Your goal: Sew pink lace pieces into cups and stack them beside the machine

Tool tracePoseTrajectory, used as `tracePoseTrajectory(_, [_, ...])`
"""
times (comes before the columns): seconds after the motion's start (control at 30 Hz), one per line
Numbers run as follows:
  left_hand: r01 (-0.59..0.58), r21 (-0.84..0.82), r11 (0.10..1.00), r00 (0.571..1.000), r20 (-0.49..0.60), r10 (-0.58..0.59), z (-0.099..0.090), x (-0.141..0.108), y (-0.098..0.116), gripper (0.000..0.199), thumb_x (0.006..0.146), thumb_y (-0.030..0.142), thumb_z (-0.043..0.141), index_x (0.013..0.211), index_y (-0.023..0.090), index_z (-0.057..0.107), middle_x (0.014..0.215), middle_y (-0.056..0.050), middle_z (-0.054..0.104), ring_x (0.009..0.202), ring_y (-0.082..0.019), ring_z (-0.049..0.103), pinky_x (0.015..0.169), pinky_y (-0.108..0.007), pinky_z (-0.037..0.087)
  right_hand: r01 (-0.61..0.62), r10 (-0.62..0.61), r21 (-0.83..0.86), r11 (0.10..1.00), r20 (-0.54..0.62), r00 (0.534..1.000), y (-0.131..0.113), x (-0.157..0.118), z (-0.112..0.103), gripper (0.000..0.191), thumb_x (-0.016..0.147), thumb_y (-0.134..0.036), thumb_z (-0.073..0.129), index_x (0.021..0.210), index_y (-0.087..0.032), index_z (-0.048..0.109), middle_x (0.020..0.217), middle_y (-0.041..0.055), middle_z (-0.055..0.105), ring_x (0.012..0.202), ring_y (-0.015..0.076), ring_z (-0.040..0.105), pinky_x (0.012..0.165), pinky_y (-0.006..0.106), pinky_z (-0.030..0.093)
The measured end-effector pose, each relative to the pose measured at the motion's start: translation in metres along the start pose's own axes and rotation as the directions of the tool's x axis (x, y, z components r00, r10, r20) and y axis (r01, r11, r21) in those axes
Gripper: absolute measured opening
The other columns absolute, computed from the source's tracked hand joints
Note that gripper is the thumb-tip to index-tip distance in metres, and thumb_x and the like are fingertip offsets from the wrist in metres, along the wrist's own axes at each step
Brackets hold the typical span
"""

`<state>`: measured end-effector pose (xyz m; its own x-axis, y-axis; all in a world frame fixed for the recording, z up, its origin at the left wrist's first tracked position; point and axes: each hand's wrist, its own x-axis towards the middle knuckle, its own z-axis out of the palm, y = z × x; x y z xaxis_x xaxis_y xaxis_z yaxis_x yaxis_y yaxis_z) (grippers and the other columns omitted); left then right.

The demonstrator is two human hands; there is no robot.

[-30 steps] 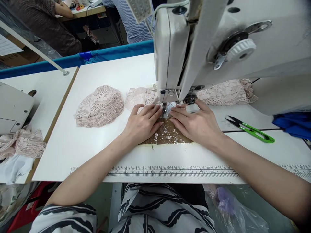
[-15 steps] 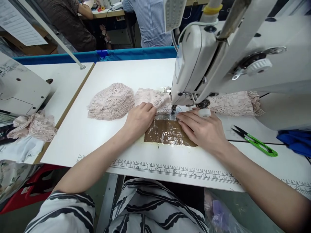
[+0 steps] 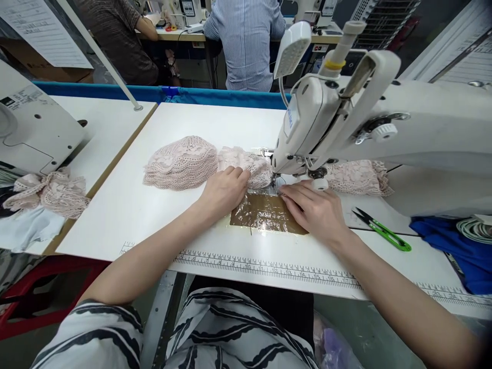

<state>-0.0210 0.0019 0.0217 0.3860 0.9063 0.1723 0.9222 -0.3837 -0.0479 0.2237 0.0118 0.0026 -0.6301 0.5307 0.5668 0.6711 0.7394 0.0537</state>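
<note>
My left hand (image 3: 226,190) is closed on the pale pink lace (image 3: 246,163), just left of the needle area of a white sewing machine (image 3: 303,120). At the right of the presser foot (image 3: 273,180), my right hand (image 3: 313,207) has its fingers pressed together; whatever lies under its fingertips is hidden. A brown, shiny film-covered patch (image 3: 265,212) lies on the table between my hands. Left of my left hand rests a stack of pink lace pieces (image 3: 180,163). More folded pink lace (image 3: 355,178) sits behind my right hand, under the machine arm.
Green-handled thread snips (image 3: 384,229) lie right of my right hand. Blue fabric (image 3: 442,236) is at the far right. A ruler strip (image 3: 246,264) runs along the table's front edge. Another machine (image 3: 34,123) stands left with bunched lace (image 3: 54,192). Two people sit beyond.
The camera view has shifted, showing more of the background and the machine. Both hands keep nearly the same place by the presser foot. The lace beside my left hand bulges a little more.
</note>
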Motion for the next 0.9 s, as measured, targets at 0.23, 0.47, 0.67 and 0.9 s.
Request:
tracePoseTrajectory(0.23, [0.022, -0.348, 0.937, 0.918, 0.379, 0.12, -0.04, -0.012, -0.026, 0.028, 0.093, 0.028, 0.05, 0.068, 0.019, 0.056, 0.066, -0.003, 0.059, 0.056, -0.016, 0.05, 0.051, -0.031, 0.032, 0.167, -0.144, 0.256, 0.952, -0.106, 0.984, -0.003, 0.0, 0.002, 0.018, 0.09, -0.023, 0.067, 0.108, -0.021, 0.07, 0.1, 0.0021, 0.079, 0.092, 0.0178, 0.073, 0.077, 0.032, 0.056])
tracePoseTrajectory(0.47, [0.117, -0.744, 0.658, 0.87, 0.396, 0.293, -0.058, -0.012, -0.027, 0.029, 0.095, 0.042, 0.046, 0.076, 0.02, 0.052, 0.067, 0.001, 0.048, 0.058, -0.013, 0.043, 0.054, -0.028, 0.032, -0.24, 0.069, 0.543, 0.804, 0.317, 0.946, -0.054, 0.022, -0.014, 0.061, 0.084, -0.048, 0.072, 0.134, -0.019, 0.05, 0.13, 0.0142, 0.066, 0.11, 0.0289, 0.067, 0.086, 0.046, 0.057])
tracePoseTrajectory(0.67, [0.163, -0.83, 0.534, 0.94, 0.295, 0.172, -0.062, -0.022, -0.04, 0.036, 0.096, 0.053, 0.046, 0.083, 0.02, 0.055, 0.073, -0.001, 0.052, 0.061, -0.013, 0.046, 0.053, -0.026, 0.034, -0.574, 0.304, 0.743, 0.344, 0.49, 0.817, -0.067, 0.052, -0.014, 0.027, 0.086, -0.047, 0.069, 0.096, -0.022, 0.063, 0.076, -0.0007, 0.069, 0.058, 0.0149, 0.06, 0.056, 0.03, 0.05])
tracePoseTrajectory(0.9, [0.365, -0.86, 0.356, 0.908, 0.414, 0.067, -0.044, -0.099, -0.067, 0.03, 0.088, 0.05, 0.063, 0.086, 0.02, 0.059, 0.082, -0.001, 0.059, 0.07, -0.014, 0.054, 0.061, -0.026, 0.043, -0.633, 0.236, 0.752, 0.184, 0.592, 0.771, -0.076, 0.069, -0.014, 0.032, 0.079, -0.052, 0.076, 0.08, -0.021, 0.069, 0.071, 0.0009, 0.067, 0.061, 0.0145, 0.059, 0.054, 0.027, 0.048])
